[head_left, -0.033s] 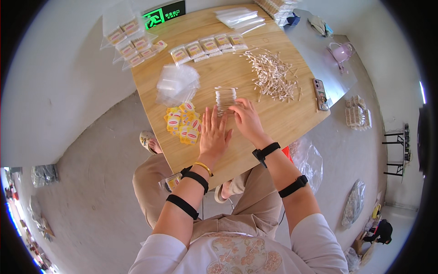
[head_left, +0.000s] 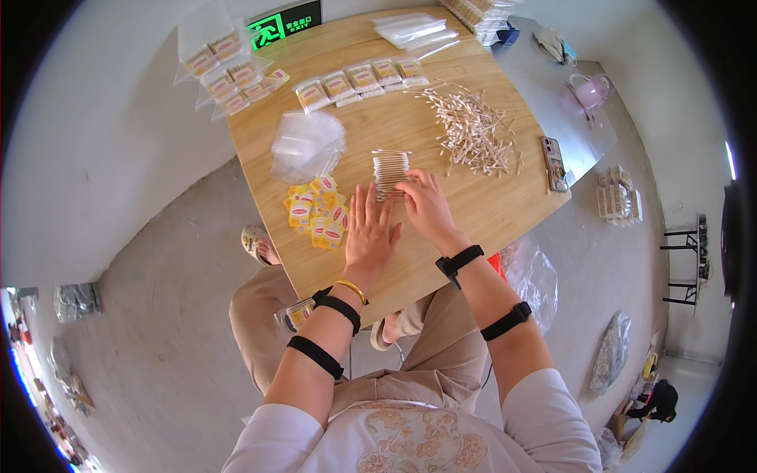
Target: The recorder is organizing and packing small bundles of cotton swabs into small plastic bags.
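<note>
A neat row of cotton swabs (head_left: 390, 167) lies side by side on the wooden table. One swab at its far end sits slightly apart. My left hand (head_left: 371, 232) is stretched flat at the near left of the row, its fingertips touching the lower swabs. Curled over the row's right ends, my right hand (head_left: 428, 203) has its fingers bent around the near swabs; the fingertips partly hide what they grip. Beside my left hand is a pile of yellow and white printed cards (head_left: 315, 213). Clear plastic bags (head_left: 309, 146) lie beyond the cards.
A loose heap of cotton swabs (head_left: 473, 130) is spread at the right. Filled swab packs (head_left: 361, 79) line the back, with more stacked packs (head_left: 229, 75) at the far left. A phone (head_left: 554, 164) rests near the right edge; flat plastic sleeves (head_left: 410, 31) lie at the far edge.
</note>
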`<action>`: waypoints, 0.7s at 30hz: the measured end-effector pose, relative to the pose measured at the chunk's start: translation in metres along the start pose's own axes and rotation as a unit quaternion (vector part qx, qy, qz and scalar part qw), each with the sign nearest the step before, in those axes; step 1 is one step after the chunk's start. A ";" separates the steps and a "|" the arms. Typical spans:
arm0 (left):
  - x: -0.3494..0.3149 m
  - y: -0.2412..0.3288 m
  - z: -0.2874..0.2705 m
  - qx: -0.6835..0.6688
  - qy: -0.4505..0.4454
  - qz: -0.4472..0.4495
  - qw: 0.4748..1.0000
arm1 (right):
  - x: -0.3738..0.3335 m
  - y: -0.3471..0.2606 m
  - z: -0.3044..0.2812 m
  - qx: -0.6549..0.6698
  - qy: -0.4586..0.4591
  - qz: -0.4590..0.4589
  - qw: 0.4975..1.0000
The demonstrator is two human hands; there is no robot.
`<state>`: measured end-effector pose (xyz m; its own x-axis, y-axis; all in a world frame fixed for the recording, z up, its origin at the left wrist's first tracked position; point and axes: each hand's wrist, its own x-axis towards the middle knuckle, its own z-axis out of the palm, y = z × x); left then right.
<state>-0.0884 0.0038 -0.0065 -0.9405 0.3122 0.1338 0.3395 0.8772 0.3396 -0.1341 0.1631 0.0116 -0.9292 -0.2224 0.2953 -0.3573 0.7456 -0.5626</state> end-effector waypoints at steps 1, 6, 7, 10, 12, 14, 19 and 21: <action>0.000 0.000 0.000 -0.010 0.005 0.002 1.000 | 0.002 0.000 0.002 -0.011 -0.002 0.002 1.000; 0.000 0.000 0.001 -0.016 0.003 -0.004 1.000 | 0.006 -0.003 0.003 -0.050 -0.011 0.001 0.999; 0.000 0.000 0.001 -0.018 0.004 -0.004 1.000 | 0.007 -0.004 0.003 -0.054 -0.013 0.001 0.998; -0.001 -0.001 0.001 -0.029 0.013 -0.003 0.999 | 0.011 -0.004 0.002 -0.054 -0.006 -0.002 0.999; -0.001 -0.001 0.001 -0.035 0.013 -0.004 0.999 | 0.013 -0.002 0.002 -0.050 0.004 -0.004 0.999; -0.001 0.000 0.000 -0.040 0.013 -0.005 0.999 | 0.015 -0.001 0.004 -0.074 0.006 -0.007 0.997; -0.001 0.000 -0.001 -0.047 0.005 -0.013 0.999 | 0.018 -0.001 0.004 -0.092 -0.029 0.005 0.995; -0.002 0.000 -0.002 -0.049 0.005 -0.014 0.999 | 0.020 -0.001 0.004 -0.098 -0.034 0.003 0.995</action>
<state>-0.0869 0.0025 -0.0052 -0.9497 0.2840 0.1321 0.3130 0.8455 0.4326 -0.1520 0.1555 0.0154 -0.9377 -0.2547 0.2362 -0.3328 0.8538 -0.4003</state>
